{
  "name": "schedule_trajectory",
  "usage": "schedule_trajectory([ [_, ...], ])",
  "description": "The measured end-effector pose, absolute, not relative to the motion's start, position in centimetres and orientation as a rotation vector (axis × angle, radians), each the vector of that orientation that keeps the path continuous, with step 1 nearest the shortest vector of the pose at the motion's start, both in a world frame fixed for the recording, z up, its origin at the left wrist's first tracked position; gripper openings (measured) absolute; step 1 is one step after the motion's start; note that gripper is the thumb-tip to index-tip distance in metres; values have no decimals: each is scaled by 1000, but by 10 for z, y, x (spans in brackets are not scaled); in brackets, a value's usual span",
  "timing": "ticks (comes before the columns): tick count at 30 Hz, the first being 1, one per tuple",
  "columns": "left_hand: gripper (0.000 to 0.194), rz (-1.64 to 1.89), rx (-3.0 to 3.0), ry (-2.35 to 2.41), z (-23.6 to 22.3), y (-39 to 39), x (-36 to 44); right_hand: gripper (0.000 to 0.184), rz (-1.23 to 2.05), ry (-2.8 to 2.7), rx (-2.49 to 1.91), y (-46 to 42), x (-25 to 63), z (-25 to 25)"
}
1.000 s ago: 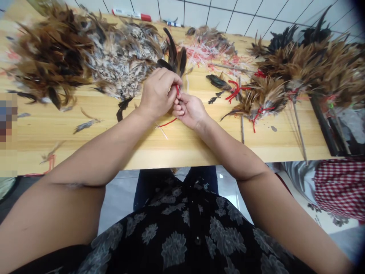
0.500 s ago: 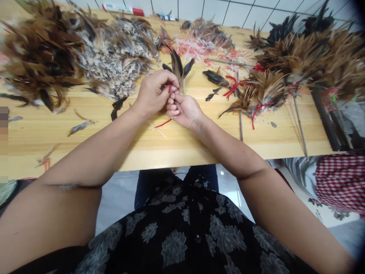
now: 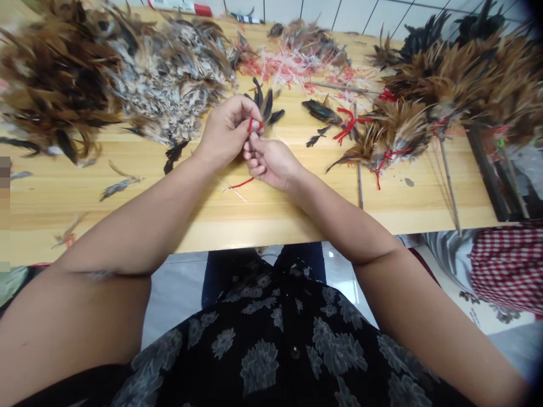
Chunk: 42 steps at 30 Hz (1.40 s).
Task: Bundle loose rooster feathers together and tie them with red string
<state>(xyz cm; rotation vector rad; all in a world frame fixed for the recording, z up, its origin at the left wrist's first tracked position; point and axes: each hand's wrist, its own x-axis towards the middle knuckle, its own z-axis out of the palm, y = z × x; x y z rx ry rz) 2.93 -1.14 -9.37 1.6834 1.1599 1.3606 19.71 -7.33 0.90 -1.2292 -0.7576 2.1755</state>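
Note:
Above the middle of the table my two hands meet, fingers nearly touching. My left hand [image 3: 227, 133] is closed in a pinch at the base of a small bunch of dark feathers [image 3: 268, 106], whose tips fan out beyond the fingers. Red yarn [image 3: 243, 183] loops at the left thumb and fingertips, and its loose tail hangs out below the hands. My right hand [image 3: 274, 161], palm partly up and fingers curled, pinches at the yarn close to the left thumb. The fingers hide the quill ends and the exact grip.
Piles of brown feathers [image 3: 55, 73] and grey-white fluffy feathers [image 3: 169, 85] lie at left. Pink and white strands [image 3: 284, 65] are heaped behind. Feather bundles [image 3: 399, 127] tied with red yarn, some on thin sticks [image 3: 450, 181], lie at right. A marker [image 3: 180, 7] is at the back edge.
The dark feather bunch has tilted to the right and sits lower behind the left fingers. Both hands have shifted slightly left; more of the red loop shows at the left fingertips.

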Motion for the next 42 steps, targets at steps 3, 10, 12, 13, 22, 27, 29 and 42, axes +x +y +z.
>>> schedule_trajectory([
  [3,61,1400,1645,1171,-111,1,17,50,1936,-1033,-1306,-68,200,0],
  [10,63,1283,1668,1201,-104,-17,9,17,1386,-1429,-1144,-24,223,-43],
  [12,63,1286,1677,1191,-98,-22,14,23,1428,-1473,-1084,-21,226,-47],
  [13,64,1313,1662,1192,-97,-23,17,27,1452,-1487,-1063,-22,227,-47],
  [22,65,1334,1638,1127,-108,-7,22,23,1262,-1667,-1096,-20,228,-41],
  [27,66,1374,1620,1138,-100,-14,28,37,1210,-1767,-1118,-19,230,-38],
  [29,70,1353,1648,1114,-97,-17,27,38,1230,-1787,-1120,-19,230,-38],
  [42,70,1344,1629,1186,-98,-18,20,29,1367,-1601,-1088,-21,235,-26],
])
